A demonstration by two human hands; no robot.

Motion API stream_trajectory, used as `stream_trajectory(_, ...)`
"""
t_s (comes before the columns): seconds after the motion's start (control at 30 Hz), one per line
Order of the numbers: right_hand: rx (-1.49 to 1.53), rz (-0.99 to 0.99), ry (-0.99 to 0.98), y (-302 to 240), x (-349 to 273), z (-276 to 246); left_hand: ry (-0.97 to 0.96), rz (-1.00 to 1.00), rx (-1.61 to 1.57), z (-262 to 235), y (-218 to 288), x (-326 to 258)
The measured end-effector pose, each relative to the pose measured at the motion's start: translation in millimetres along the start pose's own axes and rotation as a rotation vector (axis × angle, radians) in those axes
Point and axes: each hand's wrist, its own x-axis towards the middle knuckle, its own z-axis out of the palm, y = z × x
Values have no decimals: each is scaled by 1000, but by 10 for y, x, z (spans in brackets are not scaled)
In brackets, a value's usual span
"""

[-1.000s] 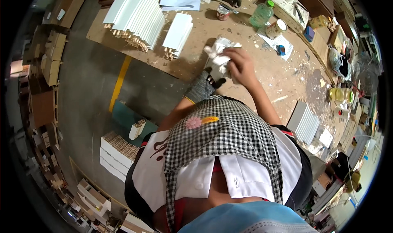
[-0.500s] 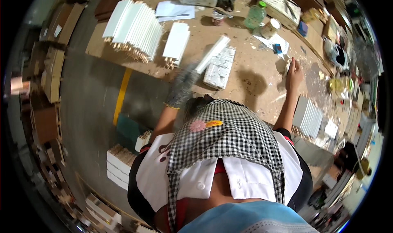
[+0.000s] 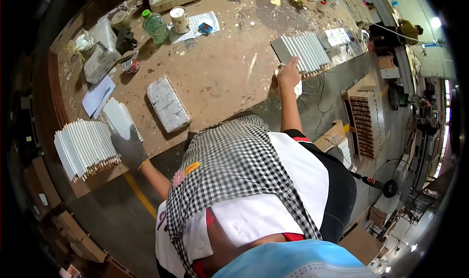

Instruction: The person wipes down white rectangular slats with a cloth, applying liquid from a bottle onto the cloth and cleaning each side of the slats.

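My left hand (image 3: 129, 147), in a dark grey glove, grips the near end of a white board (image 3: 118, 116) at the small stack on the table's left side. Left of that hand stands a larger row of white boards (image 3: 87, 148), with bare wooden pegs sticking out of their ends. My bare right hand (image 3: 289, 75) closes around a crumpled white cloth (image 3: 298, 89), its index finger reaching along the edge of a stack of grey-white boards (image 3: 302, 52). Between my hands lies a pale, paint-spotted block (image 3: 168, 105), touched by neither.
The brown worktable (image 3: 229, 68) is stained. Toward the back stand a green-capped bottle (image 3: 155, 27), a paint-marked can (image 3: 180, 20) and a small blue object (image 3: 205, 29) on paper. A red tin (image 3: 130, 66) and white sheets (image 3: 98, 96) lie left. A fan (image 3: 390, 188) stands behind right.
My left hand has moved left from the pale block to the small stack, with the white board. My right hand has come to the grey-white stack. The view has turned right.
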Motion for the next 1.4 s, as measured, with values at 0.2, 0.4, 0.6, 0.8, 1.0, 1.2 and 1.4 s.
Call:
stream_trajectory(0.2, -113, -139, 215, 17, 8, 126, -2, 80, 308, 171, -92, -36)
stream_trajectory(0.4, 76, -210, -92, -72, -31, 87, -29, 5, 671, 407, -343, -80)
stream_trajectory(0.6, 32, -177, 69, -101, -14, -138, 29, 233, 346, 286, 215, -114)
stream_trajectory(0.8, -17, -187, 33, -236, -37, -207, -168, 319, 422, 390, 234, -121)
stream_trajectory(1.0, -2, -180, 91, -93, 3, -57, -110, 140, 185, 467, 579, -102)
stream_trajectory(1.2, -39, -152, -3, -145, 101, -122, 139, 188, -102, 740, 232, -138)
stream_trajectory(1.4, -203, -86, -253, -46, 581, -112, 98, -322, -656, -17, 249, 124)
